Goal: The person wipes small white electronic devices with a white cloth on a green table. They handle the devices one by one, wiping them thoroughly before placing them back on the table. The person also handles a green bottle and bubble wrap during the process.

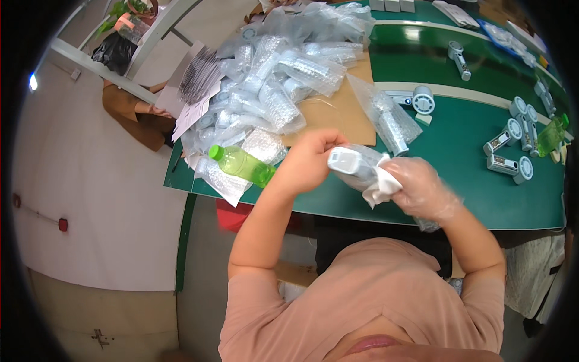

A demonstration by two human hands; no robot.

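Note:
Between my hands, in front of my chest, is a pale grey handheld device (346, 161) inside a clear plastic bag. My left hand (310, 158) is closed at its upper left end, with the fingertips pinching beside it. Wearing a thin clear plastic glove, my right hand (422, 188) grips the device's other end together with a crumpled white cloth (381, 186). Beyond my right hand, a bubble-wrap bag (389, 120) with a similar device inside lies on the green table. Near my left forearm a green-capped bottle (238, 164) lies on its side.
A heap of bubble-wrapped devices (271, 72) covers the table's left, partly over cardboard (332, 114). Printed sheets (201, 78) lie at its left edge. Several unwrapped round-headed devices (505, 137) lie at right, near another green bottle (552, 137). Another person's hand (158, 111) shows beyond the left edge.

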